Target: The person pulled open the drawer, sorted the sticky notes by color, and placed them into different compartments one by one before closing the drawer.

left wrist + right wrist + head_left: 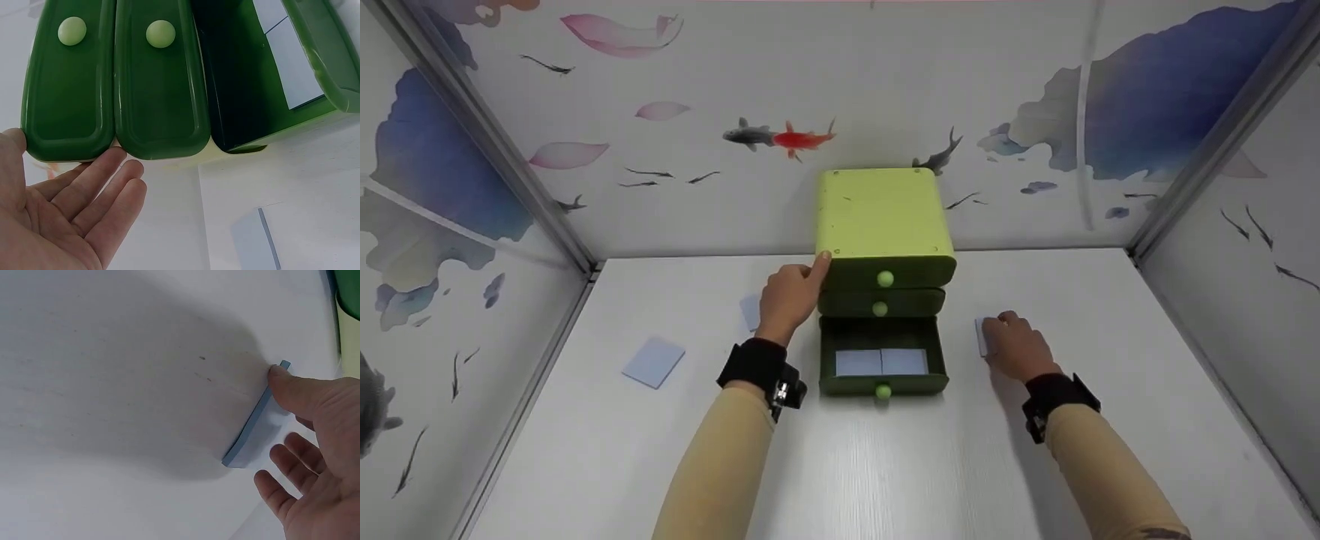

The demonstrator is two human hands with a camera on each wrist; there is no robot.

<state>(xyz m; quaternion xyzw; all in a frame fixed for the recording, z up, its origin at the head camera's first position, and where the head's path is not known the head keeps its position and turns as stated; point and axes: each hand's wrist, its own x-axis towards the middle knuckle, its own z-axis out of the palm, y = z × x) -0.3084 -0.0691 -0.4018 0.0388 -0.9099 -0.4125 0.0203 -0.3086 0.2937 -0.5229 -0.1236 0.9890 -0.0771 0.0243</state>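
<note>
A green drawer cabinet [885,217] stands against the back wall. Its bottom drawer [829,386] is pulled out and holds two light-blue square pads [858,363] side by side. At the cabinet's left side is my left hand [791,300], its thumb at the upper front corner and its fingers [112,216] touching the side, nearly straight. To the right of the cabinet, my right hand [1020,345] pinches a thin light-blue pad [256,422] at the table. The thumb lies on the pad's edge; the index finger is mostly hidden behind it.
Another light-blue pad [654,363] lies on the white table [585,450] at the left. A further pad [749,312] is partly hidden behind my left hand. Printed walls [735,202] enclose the table at the back and sides.
</note>
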